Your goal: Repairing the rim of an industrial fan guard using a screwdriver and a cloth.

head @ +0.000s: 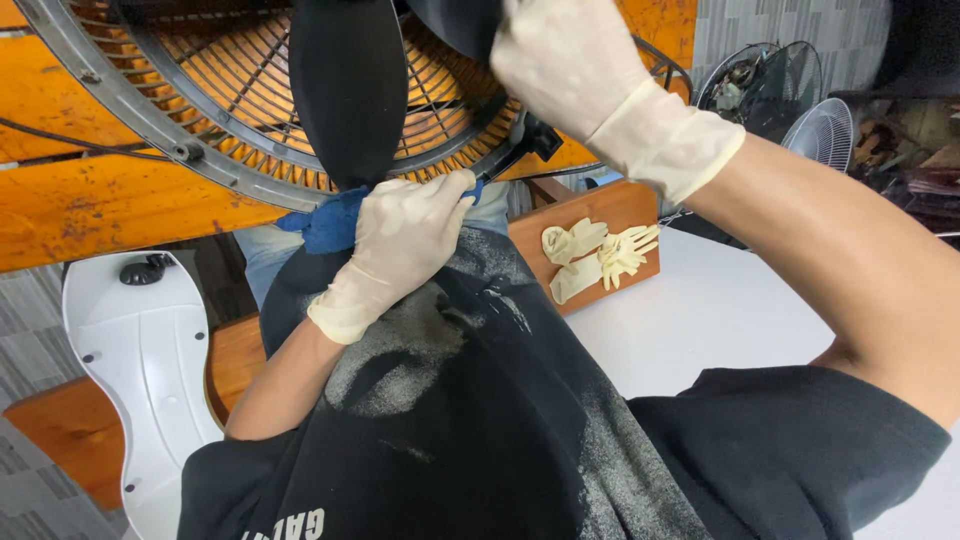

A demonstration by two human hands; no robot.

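Step in hand, judged: wiping a fan blade [348,90]. The left hand [405,235], gloved, is clamped on a blue cloth [322,228] pressed to the blade's lower tip, over the lap. The right hand [565,60], gloved, is closed on a second blade at the top edge. Next move calls for drawing the cloth along the blade with the fan steadied. The blade looks black and matte, in front of the grille [150,120].

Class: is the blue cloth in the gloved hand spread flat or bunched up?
Bunched: the blue cloth is wadded under the left hand against a black blade.
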